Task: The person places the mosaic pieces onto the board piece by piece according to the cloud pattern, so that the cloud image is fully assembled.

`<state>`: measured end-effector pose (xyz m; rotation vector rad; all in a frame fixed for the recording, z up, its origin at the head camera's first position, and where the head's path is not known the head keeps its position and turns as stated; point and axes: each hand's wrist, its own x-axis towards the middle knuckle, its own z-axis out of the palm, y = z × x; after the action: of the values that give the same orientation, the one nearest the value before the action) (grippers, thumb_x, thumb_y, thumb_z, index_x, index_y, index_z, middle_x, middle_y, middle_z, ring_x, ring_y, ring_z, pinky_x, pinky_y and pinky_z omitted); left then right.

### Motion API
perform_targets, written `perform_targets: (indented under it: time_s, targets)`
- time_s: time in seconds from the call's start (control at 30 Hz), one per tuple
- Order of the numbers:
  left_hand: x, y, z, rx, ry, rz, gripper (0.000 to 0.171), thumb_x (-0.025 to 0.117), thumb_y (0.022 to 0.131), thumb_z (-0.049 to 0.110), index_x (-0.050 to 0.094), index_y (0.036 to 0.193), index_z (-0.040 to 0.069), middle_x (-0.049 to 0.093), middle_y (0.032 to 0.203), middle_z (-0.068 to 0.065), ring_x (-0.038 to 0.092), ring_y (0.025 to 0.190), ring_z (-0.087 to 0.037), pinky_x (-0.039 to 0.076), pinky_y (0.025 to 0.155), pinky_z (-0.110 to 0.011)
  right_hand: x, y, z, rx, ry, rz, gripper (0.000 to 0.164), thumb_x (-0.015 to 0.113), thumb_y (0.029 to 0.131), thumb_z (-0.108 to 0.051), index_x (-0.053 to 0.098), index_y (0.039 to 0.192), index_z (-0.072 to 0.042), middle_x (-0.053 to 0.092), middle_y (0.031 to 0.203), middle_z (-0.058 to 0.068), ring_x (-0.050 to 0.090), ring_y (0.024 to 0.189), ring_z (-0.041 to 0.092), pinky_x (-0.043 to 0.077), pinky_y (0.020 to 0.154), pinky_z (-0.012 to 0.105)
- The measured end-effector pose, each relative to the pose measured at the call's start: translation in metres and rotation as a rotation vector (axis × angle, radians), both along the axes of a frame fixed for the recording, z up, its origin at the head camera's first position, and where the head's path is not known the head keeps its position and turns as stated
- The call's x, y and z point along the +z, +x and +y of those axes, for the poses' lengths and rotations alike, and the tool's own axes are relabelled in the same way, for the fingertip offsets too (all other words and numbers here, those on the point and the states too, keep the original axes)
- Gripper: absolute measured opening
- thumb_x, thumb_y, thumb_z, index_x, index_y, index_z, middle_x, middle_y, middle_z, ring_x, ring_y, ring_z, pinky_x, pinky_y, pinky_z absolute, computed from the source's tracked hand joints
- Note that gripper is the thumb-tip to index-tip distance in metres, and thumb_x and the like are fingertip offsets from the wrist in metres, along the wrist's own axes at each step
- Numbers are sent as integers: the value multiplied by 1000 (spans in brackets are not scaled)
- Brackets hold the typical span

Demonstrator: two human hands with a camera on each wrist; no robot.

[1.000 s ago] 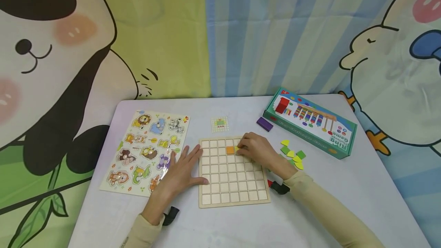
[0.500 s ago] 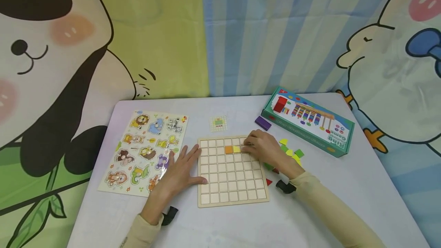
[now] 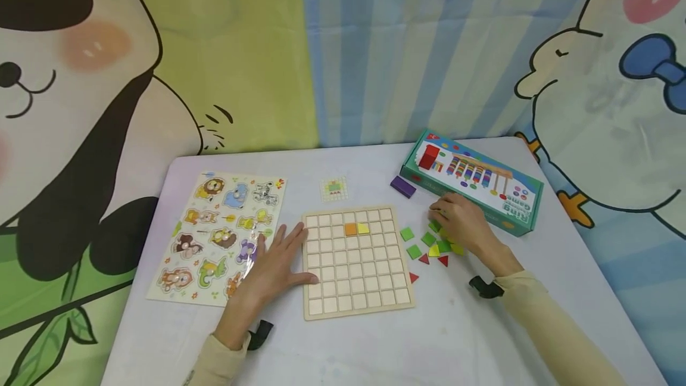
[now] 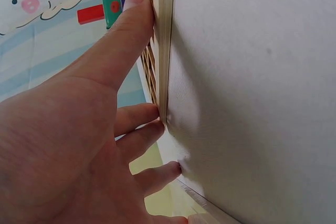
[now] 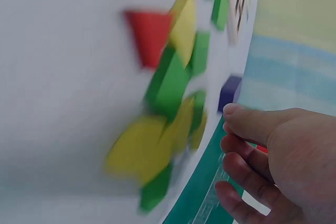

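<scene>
My left hand (image 3: 274, 270) lies spread at the left edge of a wooden grid board (image 3: 354, 267), its thumb over the rim. In the left wrist view the thumb (image 4: 118, 43) rests along the board and two fingertips touch its edge. An orange square tile (image 3: 351, 229) and a yellow square tile (image 3: 363, 228) sit side by side in the board's second row. My right hand (image 3: 461, 222) hovers over loose tiles right of the board, fingers loosely bent, nothing visible between them. Green squares (image 3: 407, 234), yellow tiles (image 5: 142, 150) and red triangles (image 3: 443, 261) lie there, partly hidden by the hand.
Behind the board lies a small pattern card (image 3: 334, 189). A purple block (image 3: 403, 186) stands beside a green game box (image 3: 482, 180) at the back right. An animal puzzle sheet (image 3: 214, 237) lies on the left, partly under my left forearm.
My right hand has left the board and moved right to the loose tiles; the yellow tile beside the orange one is now uncovered. My left hand stays at the board's edge.
</scene>
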<state>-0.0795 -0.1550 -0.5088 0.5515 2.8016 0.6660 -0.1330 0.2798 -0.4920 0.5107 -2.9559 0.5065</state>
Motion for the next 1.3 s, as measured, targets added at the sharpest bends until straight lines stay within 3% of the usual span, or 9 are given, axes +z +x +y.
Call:
perform_targets:
  time_s: [0.2,0.6,0.73,1.0,1.3]
  targets:
    - [0,-1,1,1,2,-7,111,82,73,59,32,160,13,23,169,-6,14,155,-45,-2,117,-77,-3,16,25,-86,44,-57,21,77,91,-19,79,108,-7,70,103,10,62,95,26,57,86,48]
    - [0,-1,0,3,11,9,110,84,72,56,33,159,12,25,169,-7,16,155,-46,1,116,-79,-8,33,35,26,9,-44,28,80,86,-19,79,110,-6,70,108,12,63,99,27,57,87,48]
    - [0,-1,0,0,3,8,111,84,72,57,32,160,12,25,169,-7,16,155,-46,1,116,-78,-8,35,34,4,25,-50,28,83,84,-24,79,105,-6,72,105,11,64,98,27,57,88,49]
    - [-1,-1,0,2,-3,5,110,83,73,57,32,160,13,24,169,-6,15,155,-45,1,116,-78,-10,36,29,-82,135,27,31,82,84,-39,74,81,-10,67,80,4,55,76,23,52,75,42]
    - [-1,0,0,-1,-4,13,109,83,73,57,33,160,12,25,169,-7,15,155,-45,2,116,-79,-9,38,32,-45,45,-35,36,85,83,-29,78,110,-7,71,106,12,63,98,28,56,88,50]
